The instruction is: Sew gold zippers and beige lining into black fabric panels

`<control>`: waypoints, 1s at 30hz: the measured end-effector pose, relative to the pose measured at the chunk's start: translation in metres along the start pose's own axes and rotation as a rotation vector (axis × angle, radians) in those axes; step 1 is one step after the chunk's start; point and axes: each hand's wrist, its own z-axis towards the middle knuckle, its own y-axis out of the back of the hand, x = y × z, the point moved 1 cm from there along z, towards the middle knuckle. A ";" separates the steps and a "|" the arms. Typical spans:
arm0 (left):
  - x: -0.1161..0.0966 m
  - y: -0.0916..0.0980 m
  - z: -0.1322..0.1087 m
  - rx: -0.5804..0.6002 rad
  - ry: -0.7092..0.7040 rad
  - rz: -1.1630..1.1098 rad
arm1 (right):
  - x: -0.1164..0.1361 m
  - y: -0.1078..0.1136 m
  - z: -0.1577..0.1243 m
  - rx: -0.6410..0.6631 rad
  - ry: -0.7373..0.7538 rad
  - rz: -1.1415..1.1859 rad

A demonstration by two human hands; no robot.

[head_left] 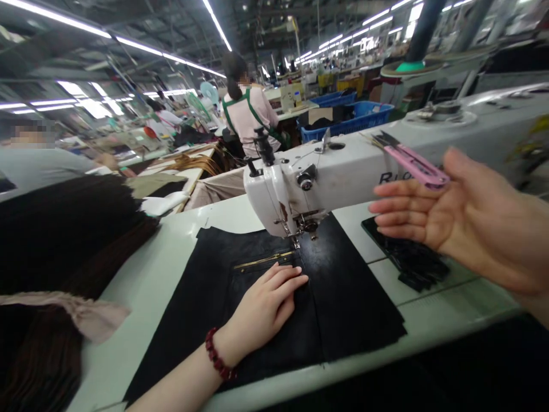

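Observation:
My left hand, with a dark red beaded bracelet on its wrist, lies flat and open on a black fabric panel. Its fingertips rest just below a gold-toothed zipper set in the panel. The sewing machine's presser foot sits at the zipper's right end, by a seam running down the panel. In front of the machine arm, my right hand is raised with its fingers stretched out. Pink thread snips are held at the base of its thumb and index finger, blades pointing up and left.
The white sewing machine spans the right side. Dark stacked fabric stands at left on the pale table. Beneath my right hand lie a dark flat object and small black pieces. Blue crates and a co-worker are beyond.

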 end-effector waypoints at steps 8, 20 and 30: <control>-0.005 0.003 0.003 -0.075 0.042 -0.076 | -0.026 0.000 -0.014 -0.052 0.138 -0.062; 0.000 0.001 0.000 -0.094 0.132 -0.193 | -0.145 -0.057 -0.014 0.285 0.564 -1.350; 0.003 0.002 -0.001 0.014 0.031 -0.111 | -0.151 -0.062 -0.016 0.410 0.542 -1.302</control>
